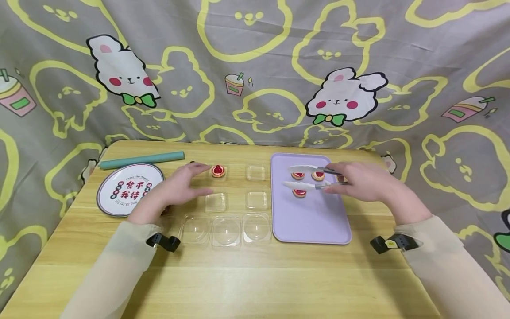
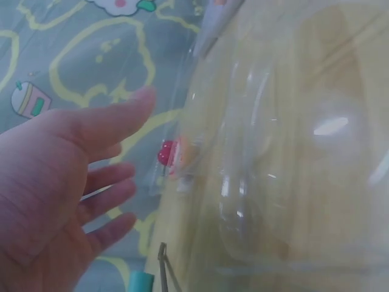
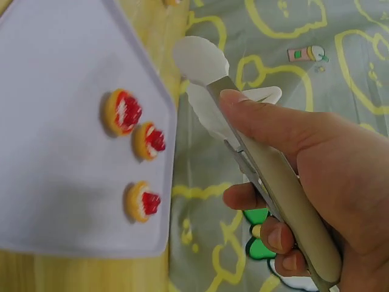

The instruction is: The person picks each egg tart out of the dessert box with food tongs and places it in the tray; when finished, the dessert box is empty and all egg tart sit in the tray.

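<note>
My right hand [image 1: 360,179] grips a pair of food tongs [image 3: 267,176], thumb along one handle and fingers around the other side. Their pale, broad tips stand apart over the lilac tray [image 1: 311,221], with nothing between them. Small red-topped tarts lie on the tray, among them one tart [image 3: 123,114] near two others; the tongs partly cover some in the head view. My left hand [image 1: 185,184] is held over the left side of the table, fingers loosely extended and holding nothing. Just past its fingertips, a berry-topped tart [image 1: 218,171] sits in a clear plastic box.
Clear square box bases, one base [image 1: 217,202] among them, stand left of the tray. Domed clear lids [image 1: 227,231] line up in front. A round plate [image 1: 115,186] with red lettering lies at left, before a teal roll [image 1: 143,160]. A patterned curtain [image 1: 263,66] hangs behind.
</note>
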`<state>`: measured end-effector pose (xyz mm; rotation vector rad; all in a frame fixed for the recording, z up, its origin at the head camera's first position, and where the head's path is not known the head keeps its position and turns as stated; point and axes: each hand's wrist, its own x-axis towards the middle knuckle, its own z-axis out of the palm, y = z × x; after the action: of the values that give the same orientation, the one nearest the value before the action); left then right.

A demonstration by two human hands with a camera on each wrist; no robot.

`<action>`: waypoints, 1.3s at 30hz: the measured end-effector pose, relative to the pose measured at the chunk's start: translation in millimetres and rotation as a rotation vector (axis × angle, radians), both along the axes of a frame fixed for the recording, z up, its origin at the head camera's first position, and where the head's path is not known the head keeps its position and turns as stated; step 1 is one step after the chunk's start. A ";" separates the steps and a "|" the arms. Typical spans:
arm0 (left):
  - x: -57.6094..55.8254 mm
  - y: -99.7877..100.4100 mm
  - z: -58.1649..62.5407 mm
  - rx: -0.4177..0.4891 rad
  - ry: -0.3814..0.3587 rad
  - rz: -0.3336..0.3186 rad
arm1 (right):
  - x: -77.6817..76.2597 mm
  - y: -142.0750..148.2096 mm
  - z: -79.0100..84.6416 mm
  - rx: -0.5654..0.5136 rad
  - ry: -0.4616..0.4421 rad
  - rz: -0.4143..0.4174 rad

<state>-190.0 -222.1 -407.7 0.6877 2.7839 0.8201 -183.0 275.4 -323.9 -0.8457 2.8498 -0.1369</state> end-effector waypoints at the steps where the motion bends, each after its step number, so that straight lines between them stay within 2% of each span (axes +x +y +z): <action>1: -4.3 1.1 -0.5 0.007 0.004 0.009 | -1.7 -3.6 1.3 -0.008 -0.002 0.007; 5: -21.9 4.8 -4.8 0.024 0.007 0.035 | -9.4 -19.1 4.5 -0.020 -0.011 0.028; 9: -38.7 8.0 -10.8 0.029 0.000 0.030 | -18.2 -38.1 6.7 -0.038 -0.004 0.041; 14: -51.0 10.2 -16.4 0.022 -0.050 0.050 | -29.4 -61.0 6.5 -0.035 0.004 0.060; 18: -55.0 8.4 -22.1 0.017 -0.096 0.075 | -37.1 -76.4 5.9 -0.017 -0.010 0.078; 24: -57.9 7.7 -28.4 0.034 -0.126 0.088 | -46.1 -96.8 1.8 -0.018 -0.030 0.092; 33: -60.2 7.5 -26.5 0.044 -0.150 0.103 | -60.3 -126.2 -4.3 -0.015 -0.064 0.097; 39: -62.5 6.7 -29.5 0.054 -0.159 0.117 | -67.6 -141.8 -9.1 -0.024 -0.119 0.101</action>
<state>-252.5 -215.4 -437.2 0.4491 2.6873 0.9308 -250.6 133.6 -333.0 -0.9513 2.6942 -0.2025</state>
